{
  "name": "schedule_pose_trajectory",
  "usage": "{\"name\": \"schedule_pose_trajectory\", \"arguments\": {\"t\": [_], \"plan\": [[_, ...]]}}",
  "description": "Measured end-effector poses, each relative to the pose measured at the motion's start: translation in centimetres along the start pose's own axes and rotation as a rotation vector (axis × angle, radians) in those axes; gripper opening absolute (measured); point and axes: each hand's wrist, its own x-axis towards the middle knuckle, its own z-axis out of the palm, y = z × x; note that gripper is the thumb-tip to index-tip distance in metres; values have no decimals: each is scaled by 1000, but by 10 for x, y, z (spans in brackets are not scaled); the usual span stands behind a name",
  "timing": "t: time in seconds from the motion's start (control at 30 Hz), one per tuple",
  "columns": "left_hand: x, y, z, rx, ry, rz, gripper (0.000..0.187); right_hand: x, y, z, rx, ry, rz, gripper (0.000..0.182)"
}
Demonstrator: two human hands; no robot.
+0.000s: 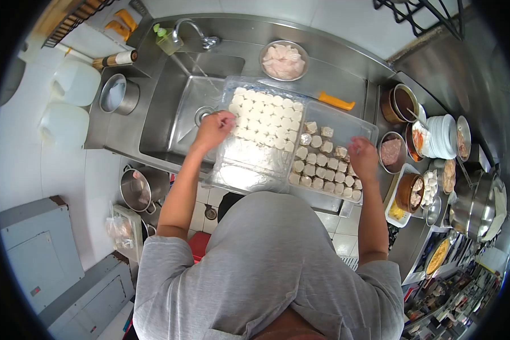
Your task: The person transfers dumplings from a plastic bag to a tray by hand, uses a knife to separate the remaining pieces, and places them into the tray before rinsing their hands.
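Observation:
My left hand (214, 129) is over the left edge of a tray holding rows of smooth white pieces (266, 122); its fingers are drawn together, and anything between them is too small to make out. My right hand (361, 156) hovers at the right side of a second clear tray (357, 129), its fingers bent and somewhat blurred. That tray holds rows of browner, coated-looking pieces (321, 173), with a few looser ones toward its upper left. Clear plastic film (246, 170) covers the lower part of the left tray.
Behind the trays are a bowl of pale meat (284, 60) and a yellow-handled knife (336, 101). A sink (192, 107) with a faucet (209, 42) lies left. Bowls of minced meat (390, 152), stacked white plates (440, 136) and pots (476, 201) crowd the right.

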Motion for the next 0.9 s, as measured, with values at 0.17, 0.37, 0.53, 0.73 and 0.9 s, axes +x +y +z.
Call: {"name": "schedule_pose_trajectory", "arguments": {"t": [0.17,0.37,0.53,0.73,0.9], "plan": [[-6,-55,-24,1,49,-56,23,37,-58,11,-75,-107,-49,16],[2,-59,-5,10,-28,-23,40,96,-74,37,-306,-195,-16,13],[1,-57,6,70,-75,-12,55,156,-36,46,-459,-234,52,19],[-2,-59,14,-32,-137,-110,60,191,-5,58,-477,-468,85,31],[-4,-66,24,-89,-68,-88,61,194,-1,75,-481,-553,2,28]]}}
